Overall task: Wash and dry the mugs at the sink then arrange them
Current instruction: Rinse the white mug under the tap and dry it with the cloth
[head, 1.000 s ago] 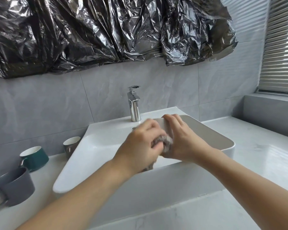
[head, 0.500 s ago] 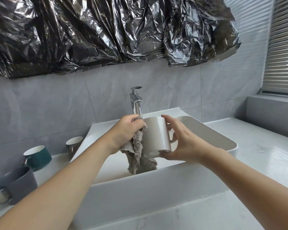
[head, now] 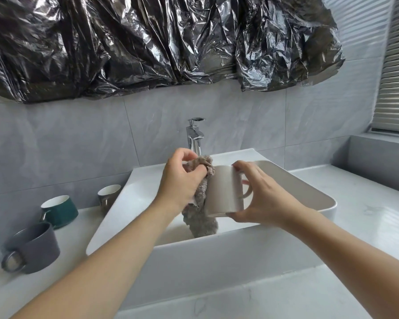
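We hold the white mug (head: 225, 191) over the sink (head: 286, 245), tipped on its side w/ the handle to the right. Our right hand (head: 264, 199) grips it, fingers curled round the body & base by the handle. Our left hand (head: 182, 180) is bunched round a grey cloth (head: 202, 203), which presses against the mug's left end and hangs down into the basin. Can't tell if that end is the rim or the base.

No water visible from the tap (head: 195, 137), so we judge this as the drying step, or maybe a scrub w/ the cloth. On the counter to the left: a grey mug (head: 32, 247) nearest, a green mug (head: 59, 210) farther, a small metallic mug (head: 108, 195) just beside the basin.

Next move prob. needs the right hand to turn the mug so the cloth covers the rest of the wall, then set it down on the counter.
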